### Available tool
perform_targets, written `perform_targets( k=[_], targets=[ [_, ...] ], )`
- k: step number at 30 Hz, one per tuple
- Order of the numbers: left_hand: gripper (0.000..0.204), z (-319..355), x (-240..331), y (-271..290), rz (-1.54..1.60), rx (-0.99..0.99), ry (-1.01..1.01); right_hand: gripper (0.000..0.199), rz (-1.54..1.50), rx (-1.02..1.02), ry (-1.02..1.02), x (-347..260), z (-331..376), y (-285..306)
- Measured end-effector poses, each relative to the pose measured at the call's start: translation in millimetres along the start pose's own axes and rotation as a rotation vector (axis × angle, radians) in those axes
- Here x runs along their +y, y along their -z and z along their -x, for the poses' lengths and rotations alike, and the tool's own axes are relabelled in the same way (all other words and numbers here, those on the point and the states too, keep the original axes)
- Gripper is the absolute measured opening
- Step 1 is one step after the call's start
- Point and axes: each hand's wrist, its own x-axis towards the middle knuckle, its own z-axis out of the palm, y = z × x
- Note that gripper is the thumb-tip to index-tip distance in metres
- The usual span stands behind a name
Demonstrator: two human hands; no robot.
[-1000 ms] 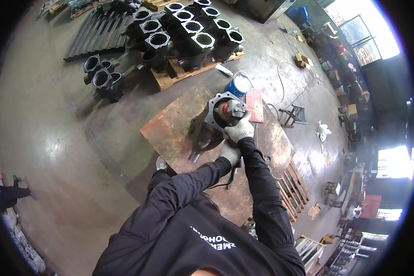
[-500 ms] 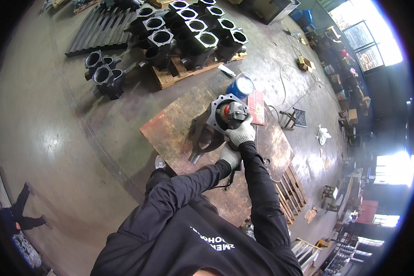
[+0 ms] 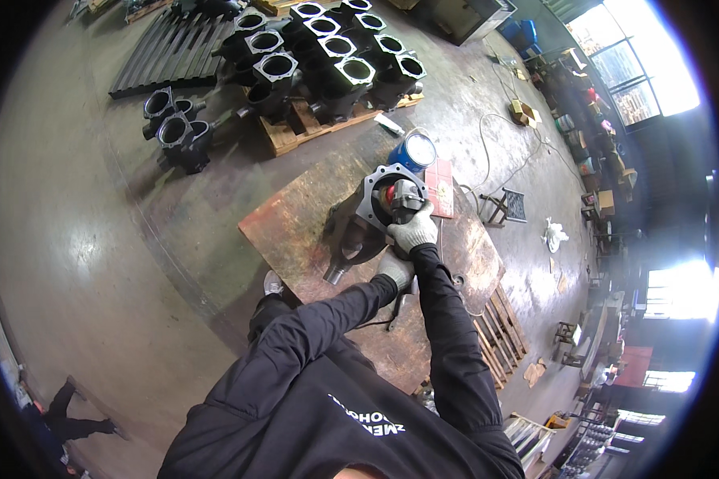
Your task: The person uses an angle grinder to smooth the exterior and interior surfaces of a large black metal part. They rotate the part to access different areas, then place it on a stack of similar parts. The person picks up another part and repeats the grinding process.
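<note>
A dark metal casting (image 3: 349,217) with a bolt-holed flange lies on the worn table (image 3: 284,227). Inside its round opening sits the head of an angle grinder (image 3: 407,194), with a red part against the inner wall. My right hand (image 3: 415,230), in a pale knit glove, is wrapped round the grinder just behind its head. Lower down, my left hand (image 3: 396,269), gloved too, closes round the rear of the same tool. Part of the grinder's body is hidden by both gloves.
A blue can (image 3: 414,152) and a flat red box (image 3: 439,189) stand beyond the casting. Similar castings (image 3: 339,76) crowd a wooden pallet (image 3: 287,141) farther off. A cable (image 3: 485,144) runs over the floor near a small stool (image 3: 513,204). Another person (image 3: 76,419) is at far left.
The whole view has shifted slightly. The grinder stays in the casting's opening, with both hands still round it. At far left the other person has moved lower in the picture.
</note>
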Motion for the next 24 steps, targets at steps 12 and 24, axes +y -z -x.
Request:
perform_targets(
  k=[12,24],
  targets=[
    [0.035,20.1,41.0,-2.1,-0.931,-0.058,-0.147,0.107,-0.001,-0.002,-0.035,-7.6,2.5,7.0],
    [0.038,28.7,38.7,-7.7,-0.647,-0.110,-0.128,0.106,-0.012,0.063,-0.037,-11.6,20.4,23.5]
  ],
)
